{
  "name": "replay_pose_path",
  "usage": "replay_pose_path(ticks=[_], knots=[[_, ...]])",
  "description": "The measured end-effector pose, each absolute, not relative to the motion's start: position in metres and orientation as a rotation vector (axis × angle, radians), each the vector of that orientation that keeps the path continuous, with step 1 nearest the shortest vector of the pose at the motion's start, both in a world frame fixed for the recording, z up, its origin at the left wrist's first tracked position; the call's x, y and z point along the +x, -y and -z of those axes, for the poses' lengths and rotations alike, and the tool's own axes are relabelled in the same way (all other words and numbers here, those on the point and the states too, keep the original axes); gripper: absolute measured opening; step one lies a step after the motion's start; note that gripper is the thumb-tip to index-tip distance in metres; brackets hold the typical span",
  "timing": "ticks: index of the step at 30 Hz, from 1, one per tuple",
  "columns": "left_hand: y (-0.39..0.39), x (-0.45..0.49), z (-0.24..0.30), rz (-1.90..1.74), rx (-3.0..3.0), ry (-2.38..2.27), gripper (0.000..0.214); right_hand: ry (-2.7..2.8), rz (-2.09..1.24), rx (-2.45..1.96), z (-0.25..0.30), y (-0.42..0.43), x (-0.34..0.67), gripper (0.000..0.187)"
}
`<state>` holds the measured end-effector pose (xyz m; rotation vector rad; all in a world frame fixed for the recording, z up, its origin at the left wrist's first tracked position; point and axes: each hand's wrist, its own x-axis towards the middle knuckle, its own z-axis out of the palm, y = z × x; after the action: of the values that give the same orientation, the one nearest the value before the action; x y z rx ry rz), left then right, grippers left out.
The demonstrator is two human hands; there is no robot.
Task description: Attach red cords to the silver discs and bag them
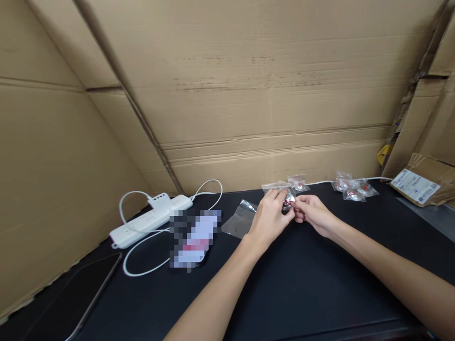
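My left hand (pixel 270 214) is closed round a small, shiny silver disc (pixel 288 199), its fingers covering the disc's left side. At the disc's right edge, my right hand (pixel 313 213) pinches a thin red strand that crosses the silver face; whether it is cord or wire I cannot tell. An opened-out clear plastic bag (pixel 237 223) lies flat to the left of my left hand. Just behind the hands are similar silver pieces in clear bags (pixel 298 183), partly hidden by my left fingers.
Several more bagged silver pieces (pixel 355 189) lie to the right, near a labelled cardboard parcel (pixel 423 182). On the left are a white power strip (pixel 151 222) with looping cables, a pixelated object (pixel 197 239) and a dark tablet-like device (pixel 76 298). Cardboard walls (pixel 266 94) enclose the black table (pixel 302 293).
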<state>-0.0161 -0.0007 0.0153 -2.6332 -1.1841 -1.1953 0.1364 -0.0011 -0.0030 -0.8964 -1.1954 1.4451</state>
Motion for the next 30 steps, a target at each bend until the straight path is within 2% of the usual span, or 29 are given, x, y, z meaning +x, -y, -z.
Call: replay_pose_path(ticks=[8,11,16,19,22,26,30], knots=[[-0.004,-0.026,-0.019,1.119,-2.640,1.097,0.042,1.142,-1.416,-0.900,0.005,-0.003,0.144,0.029],[-0.012,-0.046,-0.034,1.043,-2.382,1.357,0.034,1.138,-1.353,-0.936,0.004,-0.006,0.150,0.029],[-0.023,-0.079,-0.043,0.360,-2.116,1.945,0.030,1.161,-1.277,-1.004,0.005,-0.011,0.156,0.029],[-0.024,-0.086,-0.037,0.157,-2.217,2.097,0.021,1.177,-1.262,-1.023,0.005,-0.011,0.155,0.029],[-0.027,-0.086,-0.030,0.192,-2.297,2.127,0.021,1.194,-1.267,-1.021,0.005,-0.009,0.154,0.026],[-0.033,-0.081,-0.030,0.416,-2.463,2.056,0.022,1.243,-1.290,-0.951,0.002,-0.007,0.151,0.024],[-0.037,-0.075,-0.033,0.906,-2.702,1.851,0.020,1.255,-1.261,-0.885,-0.003,-0.006,0.152,0.026]])
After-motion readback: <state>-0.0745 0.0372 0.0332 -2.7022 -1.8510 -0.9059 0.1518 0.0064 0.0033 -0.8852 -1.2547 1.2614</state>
